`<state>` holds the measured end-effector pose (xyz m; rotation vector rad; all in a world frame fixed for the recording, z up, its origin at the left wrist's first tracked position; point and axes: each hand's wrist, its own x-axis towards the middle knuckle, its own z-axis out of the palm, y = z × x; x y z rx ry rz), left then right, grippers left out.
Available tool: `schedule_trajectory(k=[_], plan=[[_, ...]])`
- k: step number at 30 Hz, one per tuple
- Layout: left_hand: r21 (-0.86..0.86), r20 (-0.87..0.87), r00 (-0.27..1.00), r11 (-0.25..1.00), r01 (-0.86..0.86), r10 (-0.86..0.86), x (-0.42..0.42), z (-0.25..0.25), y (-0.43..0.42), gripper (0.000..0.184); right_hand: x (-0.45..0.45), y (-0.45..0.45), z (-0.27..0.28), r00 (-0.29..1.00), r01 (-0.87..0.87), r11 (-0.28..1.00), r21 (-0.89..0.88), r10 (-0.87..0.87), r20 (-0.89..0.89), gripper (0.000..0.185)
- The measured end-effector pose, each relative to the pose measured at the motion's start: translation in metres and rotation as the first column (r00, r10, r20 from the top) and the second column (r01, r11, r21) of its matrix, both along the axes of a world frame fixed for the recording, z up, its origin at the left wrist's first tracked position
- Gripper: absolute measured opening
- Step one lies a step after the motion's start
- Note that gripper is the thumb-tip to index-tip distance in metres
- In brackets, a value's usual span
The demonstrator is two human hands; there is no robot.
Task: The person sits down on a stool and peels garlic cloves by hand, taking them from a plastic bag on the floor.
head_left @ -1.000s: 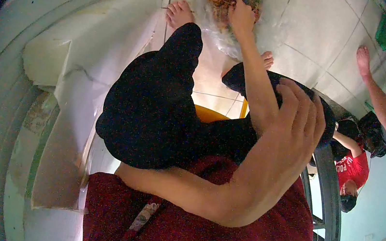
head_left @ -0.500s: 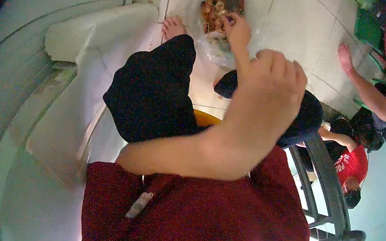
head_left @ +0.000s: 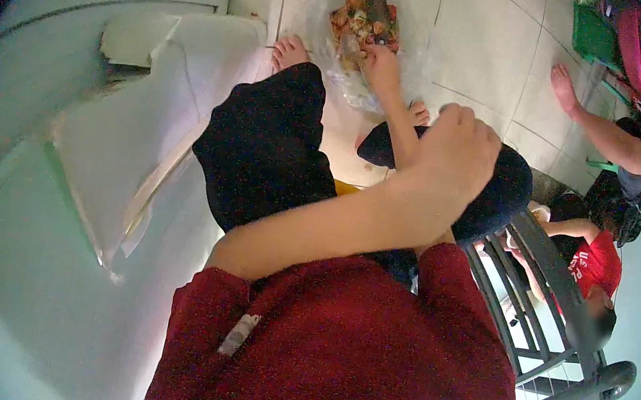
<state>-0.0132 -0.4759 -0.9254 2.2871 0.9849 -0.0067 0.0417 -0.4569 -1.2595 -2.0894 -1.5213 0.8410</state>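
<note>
Many pale tiles with thin dark joints make up the floor [head_left: 484,68], seen past the wearer's dark trousers [head_left: 261,160] and maroon shirt [head_left: 350,341]. At the left stands a whitish board [head_left: 193,62]; at the right, grey bars [head_left: 561,280], a person in a red shirt [head_left: 602,263] and a green basket [head_left: 593,34]. Beyond the knees, between the bare feet, a clear plastic bag [head_left: 355,90] lies spread on the tiles, with a heap of brown and reddish food [head_left: 361,15] on it. The left arm crosses rightward over the right forearm; its hand [head_left: 461,150], fingers curled, hangs by the right knee, its grip unclear. The right hand [head_left: 382,70] reaches down, fingertips bunched at the heap's near edge; whether they grip a piece cannot be told.
</note>
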Motion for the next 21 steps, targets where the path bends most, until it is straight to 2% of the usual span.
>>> schedule_trajectory(k=[1,3,4,6,9,12,15,16,17,19,21], plan=[[-0.001,-0.002,1.000,1.000,0.002,-0.002,0.002,0.001,-0.005,0.038,-0.002,0.000,-0.009,0.999,-0.027,1.000,-0.012,0.027,0.021,0.045],[0.276,0.068,0.992,0.953,-0.123,0.108,0.008,-0.001,-0.014,0.033,-0.005,-0.003,-0.025,0.994,-0.080,0.997,-0.025,0.081,0.068,0.048],[0.273,0.067,0.992,0.954,-0.125,0.111,0.011,-0.001,-0.016,0.033,-0.008,-0.002,-0.034,0.990,-0.105,0.994,-0.033,0.107,0.092,0.049],[0.365,-0.095,0.984,0.925,-0.104,0.148,0.001,-0.002,-0.005,0.036,-0.011,-0.006,-0.057,0.978,-0.138,0.989,-0.047,0.143,0.149,0.052],[0.317,-0.175,0.978,0.947,-0.052,0.112,0.000,-0.002,0.003,0.039,-0.015,-0.006,-0.077,0.958,-0.177,0.983,-0.044,0.183,0.221,0.056],[0.308,-0.182,0.978,0.951,-0.044,0.104,-0.001,-0.003,0.005,0.040,-0.017,-0.009,-0.086,0.946,-0.201,0.978,-0.050,0.207,0.249,0.060],[0.274,-0.166,0.982,0.961,-0.046,0.095,-0.002,-0.006,0.012,0.040,-0.018,-0.003,-0.087,0.938,-0.208,0.959,-0.194,0.252,0.239,0.060],[0.275,-0.164,0.982,0.960,-0.050,0.098,0.002,-0.021,0.005,0.040,-0.016,-0.002,-0.087,0.935,-0.204,0.961,-0.185,0.247,0.255,0.060],[0.380,-0.248,0.966,0.925,0.027,0.073,0.009,-0.047,-0.008,0.040,-0.016,-0.002,-0.085,0.940,-0.189,0.966,-0.177,0.230,0.253,0.059],[0.472,-0.330,0.942,0.875,0.110,0.059,0.010,-0.060,-0.006,0.039,-0.015,-0.003,-0.079,0.958,-0.135,0.984,-0.119,0.160,0.236,0.058],[0.538,-0.282,0.958,0.836,0.107,0.059,0.007,-0.060,-0.008,0.031,-0.013,-0.005,-0.066,0.978,-0.054,0.998,-0.042,0.062,0.201,0.057]])
